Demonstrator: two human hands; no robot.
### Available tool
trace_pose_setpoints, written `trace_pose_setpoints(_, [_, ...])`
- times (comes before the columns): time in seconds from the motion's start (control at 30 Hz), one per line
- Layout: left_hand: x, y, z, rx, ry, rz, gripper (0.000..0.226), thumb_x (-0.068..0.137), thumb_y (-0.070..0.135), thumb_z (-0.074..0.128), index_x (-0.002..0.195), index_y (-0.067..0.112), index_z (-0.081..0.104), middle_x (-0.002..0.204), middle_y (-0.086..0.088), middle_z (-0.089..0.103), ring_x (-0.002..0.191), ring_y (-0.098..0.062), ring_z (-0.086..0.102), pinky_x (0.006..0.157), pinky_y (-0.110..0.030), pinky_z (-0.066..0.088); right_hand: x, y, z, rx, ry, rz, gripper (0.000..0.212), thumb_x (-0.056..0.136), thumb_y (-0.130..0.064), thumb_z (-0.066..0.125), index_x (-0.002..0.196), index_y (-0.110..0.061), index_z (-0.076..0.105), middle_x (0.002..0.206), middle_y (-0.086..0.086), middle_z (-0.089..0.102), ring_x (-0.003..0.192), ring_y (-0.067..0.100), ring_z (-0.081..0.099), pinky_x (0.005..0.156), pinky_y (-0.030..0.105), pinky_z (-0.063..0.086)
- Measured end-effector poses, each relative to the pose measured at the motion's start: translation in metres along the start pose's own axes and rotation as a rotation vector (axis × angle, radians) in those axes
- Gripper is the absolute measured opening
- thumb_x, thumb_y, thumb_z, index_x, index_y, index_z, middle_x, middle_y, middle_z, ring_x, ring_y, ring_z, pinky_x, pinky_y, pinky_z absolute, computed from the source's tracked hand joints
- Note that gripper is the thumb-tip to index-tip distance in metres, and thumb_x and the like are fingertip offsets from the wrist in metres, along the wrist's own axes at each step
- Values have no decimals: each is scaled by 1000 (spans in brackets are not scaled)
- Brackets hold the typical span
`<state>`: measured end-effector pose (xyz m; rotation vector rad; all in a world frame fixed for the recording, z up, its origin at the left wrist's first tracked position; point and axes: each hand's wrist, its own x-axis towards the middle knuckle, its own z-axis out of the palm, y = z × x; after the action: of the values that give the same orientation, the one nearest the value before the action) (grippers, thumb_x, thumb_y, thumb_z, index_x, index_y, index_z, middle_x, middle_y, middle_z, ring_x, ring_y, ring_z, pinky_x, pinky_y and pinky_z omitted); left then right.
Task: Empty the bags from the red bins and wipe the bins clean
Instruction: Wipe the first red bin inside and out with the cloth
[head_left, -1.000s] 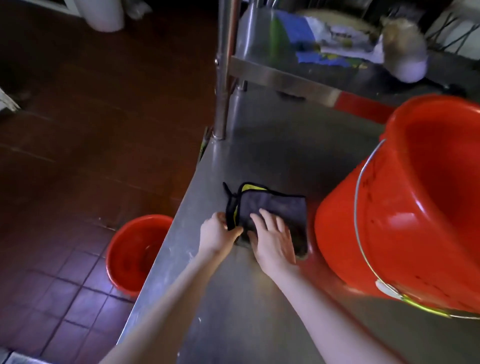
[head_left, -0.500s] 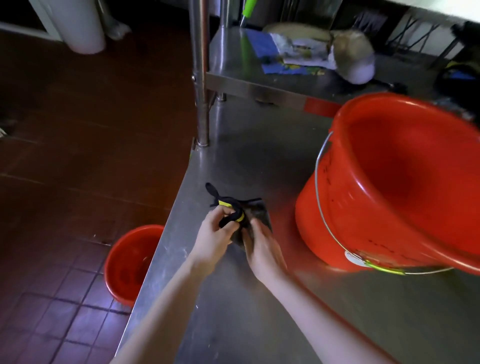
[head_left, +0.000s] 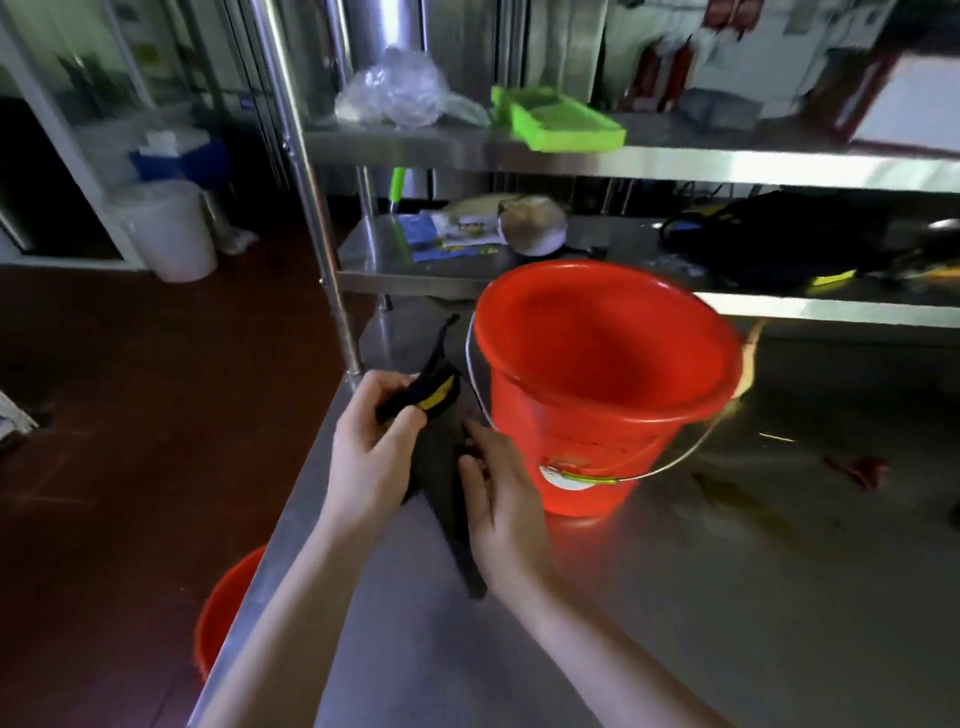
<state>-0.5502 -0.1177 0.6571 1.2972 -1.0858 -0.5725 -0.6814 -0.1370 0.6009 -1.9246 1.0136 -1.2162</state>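
A red bin (head_left: 597, 379) with a wire handle stands upright on the steel table (head_left: 727, 597), its inside bare. Just left of it I hold a dark cloth with yellow trim (head_left: 441, 467) above the table. My left hand (head_left: 369, 457) pinches the cloth's upper end between thumb and fingers. My right hand (head_left: 498, 509) grips the cloth's lower part from the right, close to the bin's wall. A second red bin (head_left: 223, 618) stands on the floor, partly hidden by the table's left edge.
Two steel shelves (head_left: 675, 166) rise behind the bin, carrying a green tray (head_left: 556, 122), a clear plastic bag (head_left: 395, 93), papers and a black bag (head_left: 779, 239). A shelf post (head_left: 322, 244) stands at the table's left corner. A white bucket (head_left: 171, 234) sits on the red tiled floor.
The cloth lay flat on the table under both hands; now both hands have gathered it and lifted it off the table. My view has tilted up toward the shelves.
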Motion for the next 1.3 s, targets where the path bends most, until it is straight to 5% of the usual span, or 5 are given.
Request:
trace_pose_setpoints(0.47, [57,67,192,15,-389,199,21,82,-4,54,90,13,62,85,7,64,79,1,56,73,-13,44,41,19,-172,-569,450,-203,42,97,-28,52,138,-16,48,143,2,45,130,23,44,111,33,34])
trace_pose_setpoints(0.67, [101,16,179,385,-517,310,28,83,-1,63,106,15,65,108,7,63,96,-7,61,84,-4,40,74,62,-161,-827,67,-23,35,102,-31,42,129,-18,58,130,-2,58,118,23,54,102,38,40])
trace_pose_setpoints(0.97, [105,-64,87,764,-634,620,47,91,63,40,92,23,64,93,13,49,97,-10,44,108,-43,29,87,109,-186,-828,15,-349,38,97,-23,38,71,-13,63,70,-3,60,64,19,55,65,35,44])
trace_pose_setpoints(1.2, [104,-67,94,770,-642,598,45,87,70,44,91,26,54,87,16,40,88,-11,41,112,-40,19,153,143,-277,-903,-325,-135,36,103,-18,35,100,-8,70,118,1,65,128,15,47,110,22,25])
trace_pose_setpoints(1.3, [94,-64,104,852,-544,598,54,86,73,40,89,22,57,85,12,42,82,-12,41,106,-42,28,150,139,-265,-812,-217,-57,36,100,-15,37,89,-4,69,105,8,69,116,23,56,108,34,36])
